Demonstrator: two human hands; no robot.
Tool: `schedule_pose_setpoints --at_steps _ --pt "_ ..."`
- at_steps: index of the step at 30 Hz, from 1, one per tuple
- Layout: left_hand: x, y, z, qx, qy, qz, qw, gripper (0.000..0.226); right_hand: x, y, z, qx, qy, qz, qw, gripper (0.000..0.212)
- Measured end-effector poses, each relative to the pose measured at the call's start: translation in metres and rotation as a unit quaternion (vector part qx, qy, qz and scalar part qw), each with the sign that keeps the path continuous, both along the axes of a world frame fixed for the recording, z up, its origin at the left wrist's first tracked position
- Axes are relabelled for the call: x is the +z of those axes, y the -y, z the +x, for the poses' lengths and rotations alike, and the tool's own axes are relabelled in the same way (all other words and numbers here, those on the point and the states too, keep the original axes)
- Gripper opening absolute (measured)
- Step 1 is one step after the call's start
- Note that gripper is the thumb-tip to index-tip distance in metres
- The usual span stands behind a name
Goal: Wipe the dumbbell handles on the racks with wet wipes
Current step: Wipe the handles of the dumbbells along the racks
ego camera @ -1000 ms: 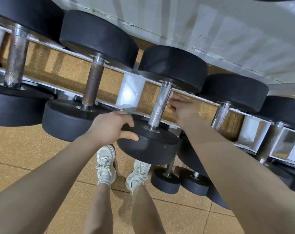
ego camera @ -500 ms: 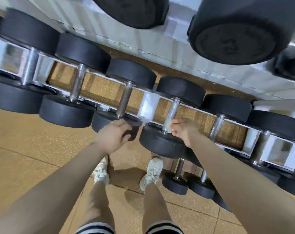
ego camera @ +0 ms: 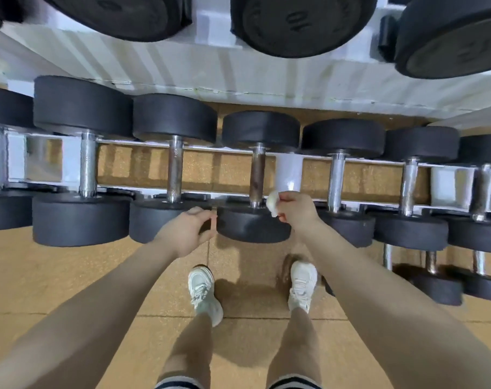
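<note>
The right hand (ego camera: pixel 296 210) pinches a crumpled white wet wipe (ego camera: pixel 273 204) between its fingers, and the wipe sits just beside the lower end of a dark, rust-stained dumbbell handle (ego camera: pixel 257 175), right where that handle meets the near black weight head (ego camera: pixel 254 227). Half a second ago this hand was curled against a brighter chrome handle with the wipe mostly hidden. Now it is off that handle, the wipe shows plainly, and whether the wipe touches the rusty handle cannot be told.

The left hand (ego camera: pixel 186 231) holds nothing; its fingers are loosely curled, thumb and forefinger near each other, and it hovers in front of the gap between two near weight heads. A second ago it gripped the rim of a weight head, and half a second ago it rested against one. Now it seems clear of both.

The view has also changed: the middle rack (ego camera: pixel 289 169) runs nearly level across the frame where it slanted before, and more dumbbells show along it. Large black dumbbell ends (ego camera: pixel 297 21) of the upper shelf fill the top edge. Below, white sneakers (ego camera: pixel 203 290) stand apart on the tan tiled floor (ego camera: pixel 42 276), and small dumbbells (ego camera: pixel 438 287) lie on a lower level at the right.
</note>
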State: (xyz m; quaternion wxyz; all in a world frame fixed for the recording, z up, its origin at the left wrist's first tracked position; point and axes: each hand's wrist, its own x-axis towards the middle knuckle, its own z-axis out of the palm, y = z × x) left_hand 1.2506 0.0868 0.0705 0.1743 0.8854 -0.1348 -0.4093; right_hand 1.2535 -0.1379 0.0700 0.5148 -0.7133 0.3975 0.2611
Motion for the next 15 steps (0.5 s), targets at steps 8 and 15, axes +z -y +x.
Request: schedule_pose_setpoints --at_steps 8,15 --pt "-0.048 0.000 0.023 -0.082 0.069 -0.068 0.992 0.054 -0.033 -0.017 0.025 0.273 0.156 -0.263 0.912 0.027" --pt "-0.088 0.016 0.043 -0.100 0.110 -0.130 0.980 0.074 -0.082 -0.022 0.074 0.423 0.306 -0.409 0.749 0.043"
